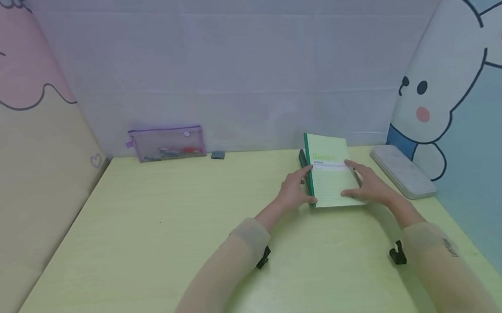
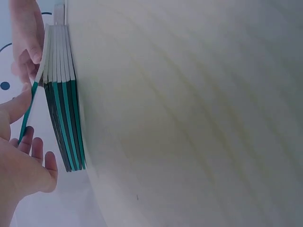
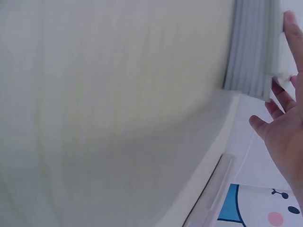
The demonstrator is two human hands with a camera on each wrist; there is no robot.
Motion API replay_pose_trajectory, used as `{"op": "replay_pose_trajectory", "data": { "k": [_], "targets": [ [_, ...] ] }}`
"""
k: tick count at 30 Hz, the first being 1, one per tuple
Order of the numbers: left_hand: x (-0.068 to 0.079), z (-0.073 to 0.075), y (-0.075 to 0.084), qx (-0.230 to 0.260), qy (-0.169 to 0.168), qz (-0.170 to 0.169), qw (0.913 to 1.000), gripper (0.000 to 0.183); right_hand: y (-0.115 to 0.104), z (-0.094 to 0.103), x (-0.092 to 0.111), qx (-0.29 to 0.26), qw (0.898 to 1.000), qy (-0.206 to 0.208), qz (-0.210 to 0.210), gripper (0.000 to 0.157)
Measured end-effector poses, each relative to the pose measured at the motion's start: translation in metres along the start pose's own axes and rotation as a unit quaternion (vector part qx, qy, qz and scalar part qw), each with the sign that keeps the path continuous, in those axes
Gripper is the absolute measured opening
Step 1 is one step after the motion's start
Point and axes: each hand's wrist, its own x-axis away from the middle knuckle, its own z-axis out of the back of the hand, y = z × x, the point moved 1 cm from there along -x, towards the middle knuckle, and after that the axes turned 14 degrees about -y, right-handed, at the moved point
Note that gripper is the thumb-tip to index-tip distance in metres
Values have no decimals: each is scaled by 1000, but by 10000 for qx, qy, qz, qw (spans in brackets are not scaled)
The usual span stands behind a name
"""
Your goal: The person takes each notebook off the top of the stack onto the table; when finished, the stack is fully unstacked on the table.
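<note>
In the head view a light-green notebook with a dark green spine lies on top at the back right. My left hand pinches its spine edge between thumb and fingers. On the opposite edge, my right hand grips with the thumb over the cover. Below it stands a stack of notebooks, several green and black spines showing in the left wrist view. The top notebook's spine side is raised away from the stack there. The right wrist view shows the stack's pale page edges beside my right fingers.
A pale flat case lies to the right of the stack along the wall. At the back left, a purple mesh pencil pouch leans on the backdrop, with a small dark block beside it. Patterned cloth walls border the table.
</note>
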Motion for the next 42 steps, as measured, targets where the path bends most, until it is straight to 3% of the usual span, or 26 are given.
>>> {"op": "replay_pose_trajectory", "data": {
  "k": [5,11,20,26,32,42],
  "targets": [
    [4,9,-1,240,91,-32,9997,94,-15,9,4,260,9994,141,205,97],
    [8,33,-12,392,-30,-240,9989,92,-30,14,2,456,9978,144,453,92],
    [18,76,-35,409,-156,-253,9987,90,-57,13,-17,106,9975,-86,689,86],
    [27,96,-54,536,-396,-84,9977,95,-76,4,-33,2,9958,-251,881,86],
    [35,109,-73,486,-501,-71,9975,91,-87,-8,-50,113,9936,-354,1063,88],
    [45,113,-99,416,-704,91,9966,84,-92,-27,-70,774,9910,-734,815,92]
  ]
}}
